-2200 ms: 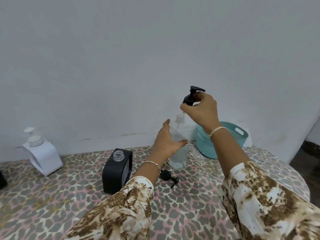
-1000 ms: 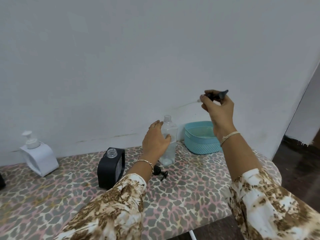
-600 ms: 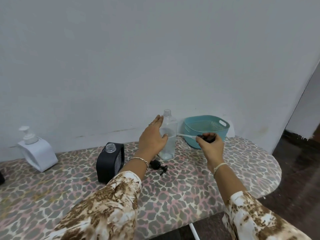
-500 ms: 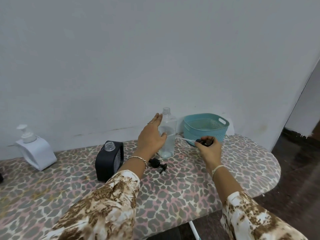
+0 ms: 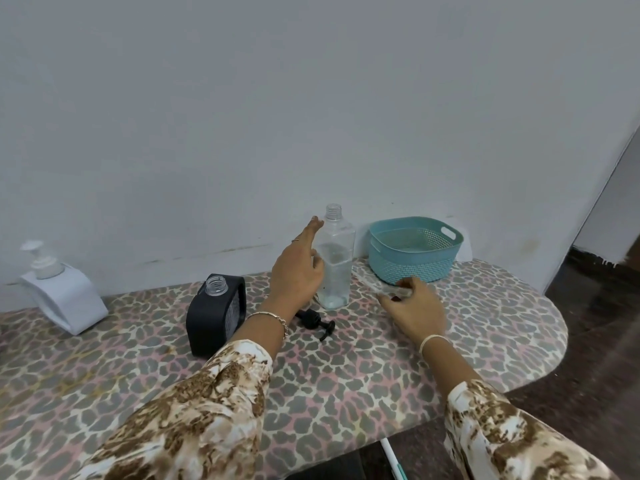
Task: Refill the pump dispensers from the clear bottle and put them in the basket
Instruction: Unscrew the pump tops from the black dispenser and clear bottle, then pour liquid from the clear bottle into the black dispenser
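Resting hand, left: the left hand (image 5: 298,271) lay with fingers spread loosely against the tall clear plastic bottle (image 5: 335,263), uncapped, upright on the leopard-print board (image 5: 346,386).
Right hand: the right hand (image 5: 414,310) was low beside a blurred clear tube; grip impossible to tell.
Dispensers: black square dispenser (image 5: 216,318) open-necked, left of the bottle; white pump dispenser (image 5: 60,294) far left.
Loose part: black pump head (image 5: 316,322) lying before the bottle.
Basket: teal perforated basket (image 5: 414,249) right of the bottle.

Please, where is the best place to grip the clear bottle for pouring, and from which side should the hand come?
Grip the clear bottle around its flat-sided middle, coming from its left, where the left hand already rests. It stands upright and uncapped, so it probably should stay level until over the black dispenser.
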